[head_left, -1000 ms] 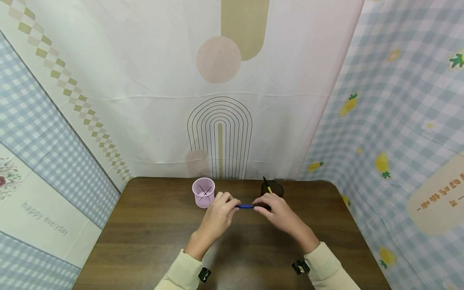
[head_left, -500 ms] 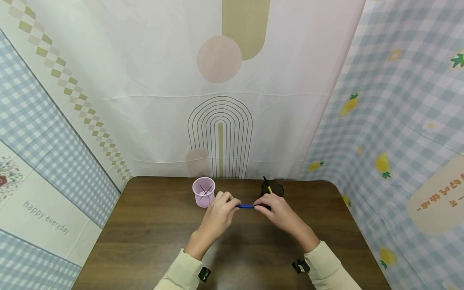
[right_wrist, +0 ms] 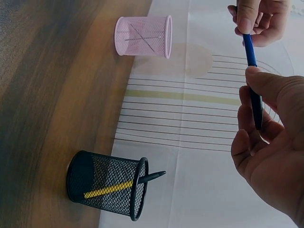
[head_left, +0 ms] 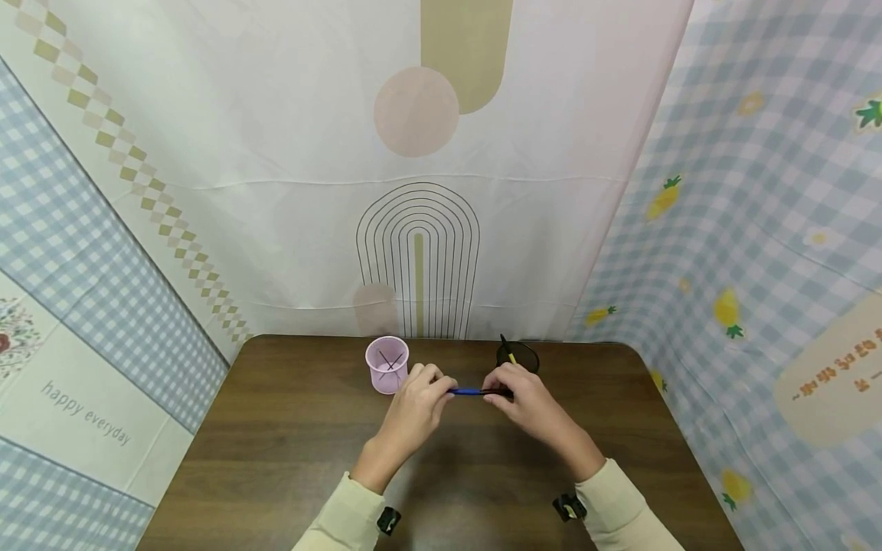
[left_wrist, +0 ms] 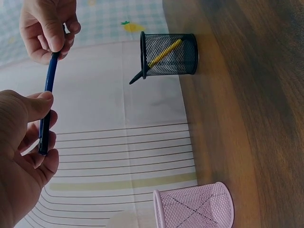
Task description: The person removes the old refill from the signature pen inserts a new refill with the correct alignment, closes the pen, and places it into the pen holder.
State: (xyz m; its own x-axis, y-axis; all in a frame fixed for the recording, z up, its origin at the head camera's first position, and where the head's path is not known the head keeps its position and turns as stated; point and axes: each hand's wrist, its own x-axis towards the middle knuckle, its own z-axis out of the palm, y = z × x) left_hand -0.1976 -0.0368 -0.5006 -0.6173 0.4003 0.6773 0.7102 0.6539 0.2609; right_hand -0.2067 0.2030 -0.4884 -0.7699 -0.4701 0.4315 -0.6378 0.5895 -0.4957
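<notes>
Both ends of a blue pen [head_left: 467, 392] are gripped, by L hand [head_left: 413, 409] & R hand [head_left: 527, 402], over the table [head_left: 289, 444], not yet set down; whether capped can't be told. Yellow pen [head_left: 511, 354] already placed, tilted, in black mesh cup [right_wrist: 78, 176].

Free gap between pink cup [head_left: 388, 381] and black cup [right_wrist: 107, 168], blue pen [head_left: 468, 392] before it
</notes>
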